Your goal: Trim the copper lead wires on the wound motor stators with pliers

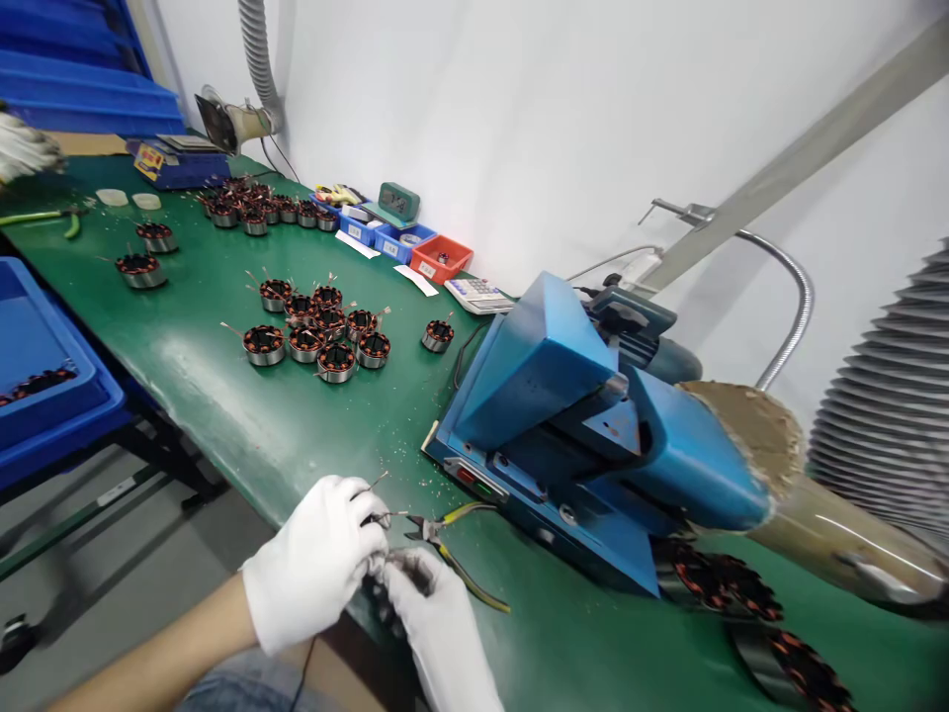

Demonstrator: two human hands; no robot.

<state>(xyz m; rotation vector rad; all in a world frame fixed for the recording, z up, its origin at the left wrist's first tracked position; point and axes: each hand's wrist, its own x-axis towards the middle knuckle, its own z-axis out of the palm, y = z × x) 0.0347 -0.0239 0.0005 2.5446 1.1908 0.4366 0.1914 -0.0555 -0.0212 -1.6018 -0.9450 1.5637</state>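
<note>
My left hand (322, 559), in a white glove, has its fingers curled together over a small dark motor stator (384, 605) near the table's front edge. My right hand (443, 625), also gloved, pinches the same piece from the other side, its fingertips smudged grey. Most of the stator is hidden behind the gloves; thin wire ends stick out above the left fingers. Just beyond my hands lies a pair of cutting pliers (428, 531) with yellow-and-black handles spread apart. A group of copper-wound stators (336, 362) with upright leads stands farther back, and a single stator (437, 336) sits apart from it.
A blue machine (534, 366) with a duct fills the right side; larger stators (793, 667) lie beside it. Small bins (443, 259), a calculator (478, 295) and a clock (398, 202) line the wall. A co-worker's gloved hand (26, 148) shows far left, above a blue crate (51, 396).
</note>
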